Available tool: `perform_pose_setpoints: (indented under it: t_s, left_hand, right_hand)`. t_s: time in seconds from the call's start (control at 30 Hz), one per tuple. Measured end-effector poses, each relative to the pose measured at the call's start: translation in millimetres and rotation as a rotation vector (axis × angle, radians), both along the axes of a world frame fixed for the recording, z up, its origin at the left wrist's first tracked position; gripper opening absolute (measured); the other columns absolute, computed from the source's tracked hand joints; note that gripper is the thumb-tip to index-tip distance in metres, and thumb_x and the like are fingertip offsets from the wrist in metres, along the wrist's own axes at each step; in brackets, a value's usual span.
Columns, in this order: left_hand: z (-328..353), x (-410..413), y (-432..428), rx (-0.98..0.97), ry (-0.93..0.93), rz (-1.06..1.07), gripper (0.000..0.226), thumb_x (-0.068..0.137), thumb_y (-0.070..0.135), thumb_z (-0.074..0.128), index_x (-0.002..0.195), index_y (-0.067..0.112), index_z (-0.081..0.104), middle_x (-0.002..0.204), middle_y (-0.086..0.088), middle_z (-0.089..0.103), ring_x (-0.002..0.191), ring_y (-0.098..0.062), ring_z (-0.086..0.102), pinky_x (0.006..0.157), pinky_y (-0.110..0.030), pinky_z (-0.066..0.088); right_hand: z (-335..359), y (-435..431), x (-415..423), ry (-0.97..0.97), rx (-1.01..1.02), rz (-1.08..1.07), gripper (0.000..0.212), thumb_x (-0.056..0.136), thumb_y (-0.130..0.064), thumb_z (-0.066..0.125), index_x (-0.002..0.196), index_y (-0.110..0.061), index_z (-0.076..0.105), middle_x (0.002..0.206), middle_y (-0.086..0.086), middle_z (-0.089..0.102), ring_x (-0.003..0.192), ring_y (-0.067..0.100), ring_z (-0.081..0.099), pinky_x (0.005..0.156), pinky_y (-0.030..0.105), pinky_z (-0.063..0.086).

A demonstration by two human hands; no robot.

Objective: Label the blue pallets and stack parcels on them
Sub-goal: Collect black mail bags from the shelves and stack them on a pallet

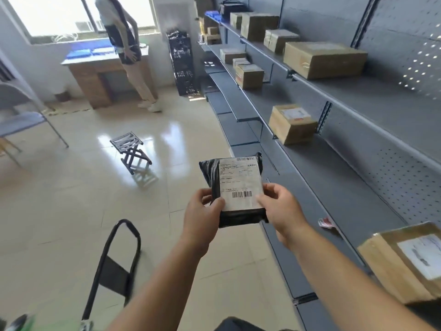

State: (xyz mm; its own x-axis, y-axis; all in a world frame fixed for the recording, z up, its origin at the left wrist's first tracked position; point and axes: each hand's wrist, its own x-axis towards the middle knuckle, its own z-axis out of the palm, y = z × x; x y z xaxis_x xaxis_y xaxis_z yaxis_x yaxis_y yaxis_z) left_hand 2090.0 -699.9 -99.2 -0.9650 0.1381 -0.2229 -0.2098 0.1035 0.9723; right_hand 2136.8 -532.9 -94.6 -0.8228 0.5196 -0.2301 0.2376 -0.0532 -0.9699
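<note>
Left grip: the left hand (202, 206) is clamped on the lower left edge of a small flat parcel in black plastic wrap (235, 191), thumb over the front, fingers behind.
Right grip: the right hand (278, 206) is clamped on the parcel's lower right edge, thumb touching the white shipping label with barcodes (239, 182).
Parcel: held in the air in front of the chest, label up and facing the wearer, over the tiled floor (71, 199) just beside the front edge of the grey metal shelving (358, 187).
Shelving: brown cardboard boxes (292, 124) sit well apart along the shelves; one more lies at the near right end.
Pallets: blue flat pieces (90, 52) lie on the wooden bench (95, 68) under the far window, where another person stands; whether these are the pallets I cannot tell.
Step in hand: likely reading the label on a picked parcel before stacking.
Next move: probably carrying it, kept flat in both hands, to whichever pallet matches.
</note>
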Motion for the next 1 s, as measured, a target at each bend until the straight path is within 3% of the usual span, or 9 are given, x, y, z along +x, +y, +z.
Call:
perform_pose_setpoints:
  t_s: [0.13, 0.33, 0.47, 0.57, 0.63, 0.77, 1.0]
  left_hand:
    - [-6, -40, -21, 0.030, -0.028, 0.066, 0.033, 0.075, 0.028, 0.063, 0.108, 0.026, 0.067, 0.114, -0.002, 0.074, 0.103, -0.026, 0.073, 0.082, -0.046, 0.063]
    - [-22, -118, -30, 0.043, -0.036, 0.179, 0.016, 0.093, 0.022, 0.069, 0.109, 0.025, 0.066, 0.113, -0.002, 0.074, 0.101, -0.022, 0.073, 0.073, -0.034, 0.061]
    - [-27, -185, -15, 0.017, -0.035, 0.243, 0.017, 0.095, 0.018, 0.070, 0.111, 0.020, 0.065, 0.114, -0.006, 0.073, 0.104, -0.026, 0.073, 0.089, -0.050, 0.061]
    - [-17, -237, 8, 0.013, -0.025, 0.285, 0.026, 0.088, 0.023, 0.071, 0.112, 0.019, 0.064, 0.115, -0.008, 0.072, 0.105, -0.029, 0.072, 0.093, -0.056, 0.059]
    - [-6, -272, 23, 0.009, -0.012, 0.311, 0.035, 0.080, 0.031, 0.070, 0.112, 0.020, 0.063, 0.116, -0.007, 0.072, 0.106, -0.029, 0.071, 0.093, -0.057, 0.058]
    - [3, -343, 44, 0.007, 0.027, 0.367, 0.022, 0.090, 0.024, 0.070, 0.110, 0.024, 0.063, 0.117, -0.004, 0.071, 0.108, -0.026, 0.071, 0.094, -0.055, 0.059]
    - [4, -445, 47, 0.044, 0.025, 0.452, 0.026, 0.081, 0.030, 0.068, 0.107, 0.025, 0.063, 0.113, -0.003, 0.073, 0.105, -0.025, 0.072, 0.092, -0.055, 0.059]
  right_hand:
    - [-8, -17, -53, -0.007, 0.005, 0.065, 0.019, 0.092, -0.009, 0.062, 0.104, -0.024, 0.067, 0.106, -0.004, 0.075, 0.096, 0.018, 0.072, 0.075, 0.035, 0.061]
    - [-26, -26, -143, -0.008, -0.026, 0.149, 0.019, 0.091, -0.010, 0.062, 0.102, -0.025, 0.068, 0.104, -0.004, 0.076, 0.093, 0.019, 0.072, 0.057, 0.022, 0.050]
    - [-31, -11, -216, -0.004, -0.053, 0.190, 0.019, 0.090, -0.012, 0.063, 0.100, -0.028, 0.068, 0.105, -0.005, 0.076, 0.093, 0.020, 0.072, 0.063, 0.027, 0.050]
    - [-25, 9, -277, 0.005, -0.070, 0.225, 0.019, 0.092, -0.011, 0.063, 0.101, -0.027, 0.067, 0.104, -0.005, 0.075, 0.086, 0.016, 0.071, 0.055, 0.019, 0.049]
    - [-16, 22, -319, 0.021, -0.080, 0.243, 0.019, 0.092, -0.011, 0.063, 0.099, -0.028, 0.067, 0.101, -0.007, 0.076, 0.084, 0.014, 0.071, 0.052, 0.016, 0.048]
    - [-3, 42, -398, 0.042, -0.076, 0.298, 0.018, 0.091, -0.012, 0.062, 0.103, -0.025, 0.067, 0.105, -0.004, 0.075, 0.087, 0.017, 0.071, 0.054, 0.019, 0.048]
    - [-3, 45, -512, 0.036, -0.100, 0.375, 0.017, 0.092, -0.013, 0.064, 0.103, -0.026, 0.068, 0.105, -0.004, 0.075, 0.086, 0.016, 0.071, 0.051, 0.015, 0.049]
